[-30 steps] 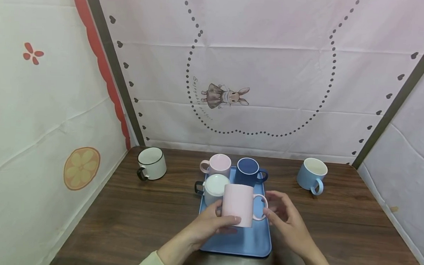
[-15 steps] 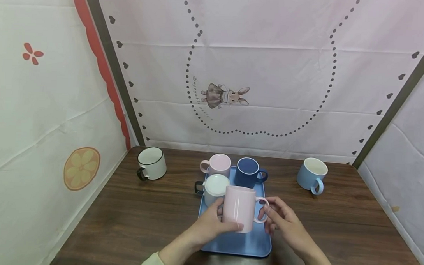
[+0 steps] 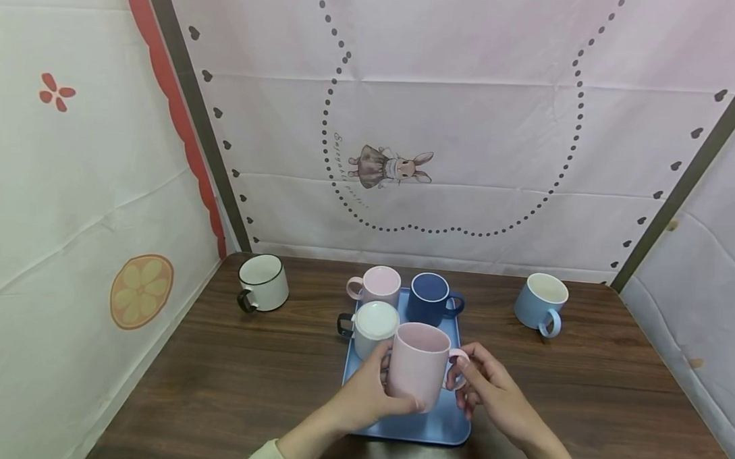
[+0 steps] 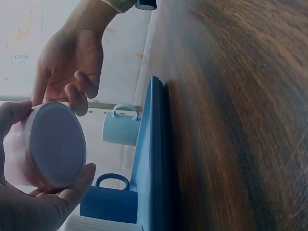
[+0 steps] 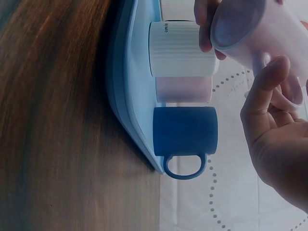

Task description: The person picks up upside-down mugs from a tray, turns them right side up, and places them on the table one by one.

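Note:
A pink mug is held up over the near half of the blue tray, its mouth tipped toward the head camera. My left hand grips its body from the left, thumb across the front and fingers behind. From the right, my right hand pinches the mug's handle between thumb and fingers, as the right wrist view of the handle shows. On the tray stand a second pink mug, a dark blue mug and a white mug with a black handle.
On the brown wooden table, a white mug with a dark rim stands at the back left. A light blue mug stands at the back right. Printed white cloth encloses the back and sides.
The held pink mug has tilted so its inside shows, and has shifted slightly nearer and right. My right hand, earlier beside the handle, has closed its fingers on it.

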A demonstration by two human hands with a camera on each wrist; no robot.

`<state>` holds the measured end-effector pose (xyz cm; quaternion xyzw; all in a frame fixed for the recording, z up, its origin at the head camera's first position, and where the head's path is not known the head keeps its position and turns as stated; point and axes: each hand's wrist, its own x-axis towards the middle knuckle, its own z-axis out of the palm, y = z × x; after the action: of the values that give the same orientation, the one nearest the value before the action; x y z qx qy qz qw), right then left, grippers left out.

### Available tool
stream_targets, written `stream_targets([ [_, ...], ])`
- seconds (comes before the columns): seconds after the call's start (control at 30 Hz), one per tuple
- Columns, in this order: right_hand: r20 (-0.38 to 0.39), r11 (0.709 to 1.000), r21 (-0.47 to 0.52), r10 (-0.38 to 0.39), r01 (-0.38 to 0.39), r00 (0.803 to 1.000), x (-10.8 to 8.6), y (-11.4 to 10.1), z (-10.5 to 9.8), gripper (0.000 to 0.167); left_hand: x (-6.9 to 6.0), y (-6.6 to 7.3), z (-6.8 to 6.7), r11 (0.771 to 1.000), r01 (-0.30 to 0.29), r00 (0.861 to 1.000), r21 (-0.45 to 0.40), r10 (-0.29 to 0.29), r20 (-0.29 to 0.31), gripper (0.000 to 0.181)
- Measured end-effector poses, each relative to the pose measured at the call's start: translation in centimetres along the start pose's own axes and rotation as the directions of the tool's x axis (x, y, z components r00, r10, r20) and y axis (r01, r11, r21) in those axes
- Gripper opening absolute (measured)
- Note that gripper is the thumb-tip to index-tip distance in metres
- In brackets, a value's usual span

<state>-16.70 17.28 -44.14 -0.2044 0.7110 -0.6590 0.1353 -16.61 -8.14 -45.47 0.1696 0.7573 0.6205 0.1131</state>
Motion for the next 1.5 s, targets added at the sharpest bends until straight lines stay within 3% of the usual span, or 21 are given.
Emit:
stream_targets([
  [0.43, 0.025, 0.999, -0.030, -0.035, 0.036, 0.999, -0.05, 0.13, 0.06, 0.030, -0.29, 0.16, -0.31, 0.997, -0.051, 0.998, 0.054, 0.049, 0.039, 0.098],
  [0.97, 0.059, 0.994, -0.101, -0.027, 0.033, 0.998, -0.08, 0.32, -0.03, 0.031, -0.27, -0.32, -0.01, 0.978, -0.129, 0.991, 0.162, 0.131, 0.001, 0.093],
  [1.23, 0.091, 0.989, -0.116, -0.085, 0.095, 0.992, -0.07, 0.61, -0.07, 0.026, -0.19, -0.62, 0.13, 0.947, -0.179, 0.980, 0.266, 0.195, -0.036, 0.100],
  [1.5, 0.095, 0.984, -0.130, -0.112, 0.124, 0.989, -0.08, 0.80, 0.04, 0.024, -0.25, -0.72, 0.25, 0.931, -0.207, 0.973, 0.302, 0.227, -0.034, 0.100],
])
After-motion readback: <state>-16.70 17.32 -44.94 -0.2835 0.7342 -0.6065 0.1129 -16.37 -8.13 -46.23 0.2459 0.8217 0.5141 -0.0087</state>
